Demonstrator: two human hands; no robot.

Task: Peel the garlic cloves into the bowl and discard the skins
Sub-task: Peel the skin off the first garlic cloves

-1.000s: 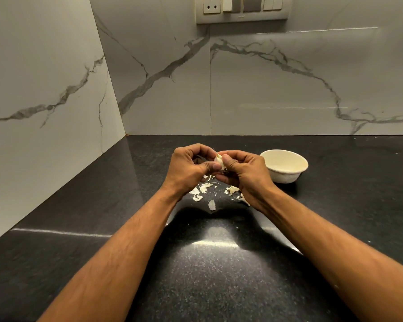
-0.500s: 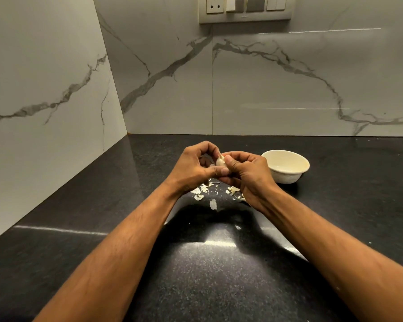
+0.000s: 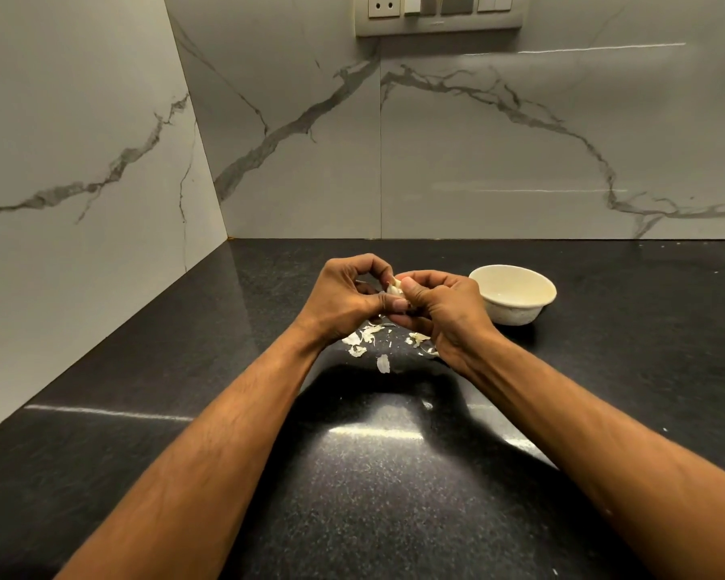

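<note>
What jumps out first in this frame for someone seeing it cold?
The two hands meeting mid-frame over the black counter: the left hand and right hand both pinch a pale garlic clove between them. Right below them, torn white skins litter the counter. Just to the right of the hands stands a cream bowl, and nothing is visible inside it.

Dim, warm light is falling from above and behind the camera, glaring in a bright patch on the glossy black worktop [image 3: 151, 412]. The forearms are casting dark shadows there. Thin streaks are glinting on the marble wall [image 3: 478, 161]. The wide lens is bending the edges; focus is staying sharp.
</note>
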